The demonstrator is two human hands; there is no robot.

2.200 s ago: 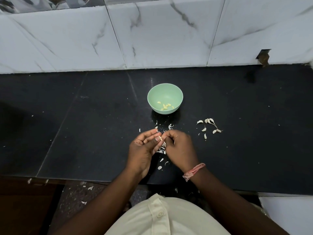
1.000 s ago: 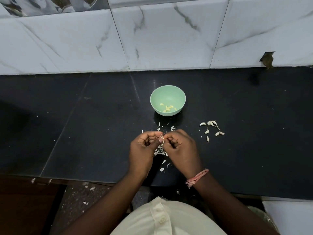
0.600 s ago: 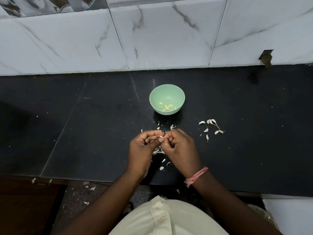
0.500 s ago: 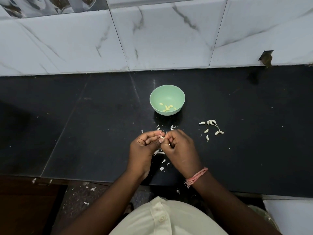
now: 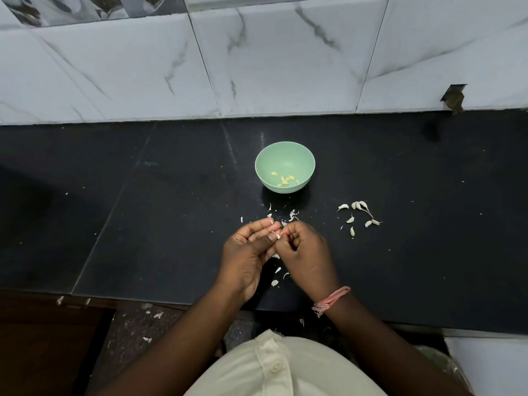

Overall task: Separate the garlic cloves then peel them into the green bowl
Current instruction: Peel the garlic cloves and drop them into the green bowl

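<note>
Several peeled cloves (image 5: pixel 285 180) already lie in the bowl (image 5: pixel 267 164), which stands on the counter (image 5: pixel 143 210) just beyond my hands. About seven unpeeled cloves (image 5: pixel 360 214) wait in a loose scatter to the right of the bowl, well apart from it. By my reckoning the splitting is finished, since I see no whole bulb, and the peeling is perhaps halfway.

I have one clove (image 5: pixel 277 235) in work now: my left hand (image 5: pixel 247 252) pinches it between thumb and curled fingers, and my right hand (image 5: pixel 305 250), fingers curled tight, picks at its skin at the same spot. How much skin is off it I cannot tell; it is too small. Skins (image 5: pixel 281 221) litter the counter under and around my hands.

No brand, label or writing shows anywhere, neither on the bowl nor on the tiles (image 5: pixel 271 61).
</note>
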